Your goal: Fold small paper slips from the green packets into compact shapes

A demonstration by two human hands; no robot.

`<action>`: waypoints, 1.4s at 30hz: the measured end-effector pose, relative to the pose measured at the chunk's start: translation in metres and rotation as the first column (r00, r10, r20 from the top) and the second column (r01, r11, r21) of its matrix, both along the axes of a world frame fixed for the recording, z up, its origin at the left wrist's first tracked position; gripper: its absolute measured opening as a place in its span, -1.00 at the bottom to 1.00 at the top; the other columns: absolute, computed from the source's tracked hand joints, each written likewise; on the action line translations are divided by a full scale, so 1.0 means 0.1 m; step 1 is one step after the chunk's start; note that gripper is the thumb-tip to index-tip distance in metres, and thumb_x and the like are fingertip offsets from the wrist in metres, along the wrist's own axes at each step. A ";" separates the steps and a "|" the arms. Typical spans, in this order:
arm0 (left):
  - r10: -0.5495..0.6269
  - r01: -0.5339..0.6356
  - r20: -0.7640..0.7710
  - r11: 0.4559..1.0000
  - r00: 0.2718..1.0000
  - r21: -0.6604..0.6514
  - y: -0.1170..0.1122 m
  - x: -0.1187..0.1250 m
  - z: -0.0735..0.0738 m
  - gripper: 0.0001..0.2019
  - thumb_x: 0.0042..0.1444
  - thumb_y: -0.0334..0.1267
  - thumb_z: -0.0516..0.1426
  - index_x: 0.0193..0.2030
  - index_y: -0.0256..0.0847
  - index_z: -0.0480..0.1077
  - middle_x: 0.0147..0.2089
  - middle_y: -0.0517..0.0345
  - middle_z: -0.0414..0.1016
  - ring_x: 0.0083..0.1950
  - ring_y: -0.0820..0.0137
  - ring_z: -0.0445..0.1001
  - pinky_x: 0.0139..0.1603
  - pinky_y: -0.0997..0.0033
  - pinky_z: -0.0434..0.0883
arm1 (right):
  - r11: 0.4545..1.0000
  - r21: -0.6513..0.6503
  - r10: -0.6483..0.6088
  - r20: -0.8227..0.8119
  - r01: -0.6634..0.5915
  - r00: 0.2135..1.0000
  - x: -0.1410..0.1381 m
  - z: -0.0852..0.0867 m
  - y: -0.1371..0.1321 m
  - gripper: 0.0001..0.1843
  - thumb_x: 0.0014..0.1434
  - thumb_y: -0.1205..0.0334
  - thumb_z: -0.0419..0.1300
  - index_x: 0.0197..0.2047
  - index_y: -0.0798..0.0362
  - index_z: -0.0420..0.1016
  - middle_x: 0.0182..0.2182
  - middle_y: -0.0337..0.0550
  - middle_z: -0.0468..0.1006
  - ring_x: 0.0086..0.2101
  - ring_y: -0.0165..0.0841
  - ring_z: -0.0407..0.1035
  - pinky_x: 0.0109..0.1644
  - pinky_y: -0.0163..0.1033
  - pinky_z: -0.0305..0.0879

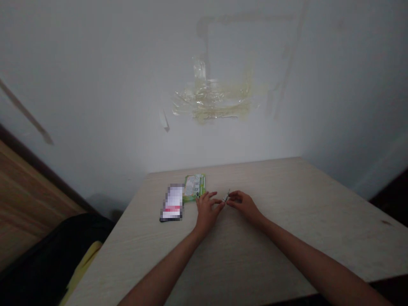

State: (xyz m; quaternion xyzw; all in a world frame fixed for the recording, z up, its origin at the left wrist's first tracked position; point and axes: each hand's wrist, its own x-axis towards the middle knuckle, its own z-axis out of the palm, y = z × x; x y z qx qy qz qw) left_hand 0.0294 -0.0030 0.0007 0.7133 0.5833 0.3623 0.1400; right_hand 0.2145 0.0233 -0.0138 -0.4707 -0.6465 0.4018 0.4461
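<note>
A small, thin, whitish-grey piece [226, 196] is held up between my two hands above the table; its kind is too small to tell. My left hand [208, 209] pinches its lower end between thumb and index finger, while the other fingers spread toward a green printed packet [195, 187]. From the other side, my right hand [245, 205] has its fingertips closed at the piece, bent inward with the thumb below. The packet lies flat just beyond my left fingers. Beside it on the left lies a phone [172, 203] with a lit, blurred-out screen.
The pale wooden table [287, 187] meets a grey-white wall [121, 85] at its back edge. Clear tape [216, 100] sticks to the wall. Dark cloth and a yellow cloth [81, 267] lie past the table's left edge, near a wooden panel [28, 195].
</note>
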 end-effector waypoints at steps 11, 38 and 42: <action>-0.027 0.027 0.002 0.999 1.000 -0.020 0.01 -0.01 -0.03 -0.90 0.05 -0.13 0.25 -0.28 0.04 0.58 0.13 0.16 0.44 0.29 0.11 0.18 0.32 -0.30 -0.14 | 1.000 -0.006 0.026 -0.002 -0.026 1.000 -0.01 0.04 -0.01 -0.60 0.00 0.07 0.32 -0.11 0.09 0.51 -0.22 -0.03 0.62 -0.18 -0.23 0.50 0.03 -0.04 0.36; -0.027 0.029 0.102 0.999 0.994 -0.025 0.01 -0.01 0.03 -0.94 -0.04 -0.24 0.30 -0.41 -0.08 0.51 0.07 0.19 0.50 0.20 0.22 0.33 0.30 -0.07 0.03 | 0.980 -0.074 0.177 -0.069 -0.182 0.982 -0.01 0.22 -0.07 -0.67 0.01 -0.03 0.29 -0.32 0.08 0.54 -0.35 -0.13 0.59 -0.29 -0.29 0.45 -0.11 -0.18 0.31; -0.038 0.040 0.115 0.999 0.993 -0.016 0.01 -0.01 0.01 -0.95 -0.05 -0.25 0.29 -0.40 -0.09 0.51 0.07 0.19 0.51 0.20 0.22 0.34 0.28 -0.01 0.09 | 0.974 -0.066 0.214 -0.044 -0.216 0.976 -0.01 0.25 -0.08 -0.65 0.06 -0.05 0.25 -0.27 0.08 0.55 -0.30 -0.12 0.60 -0.24 -0.27 0.44 -0.07 -0.18 0.29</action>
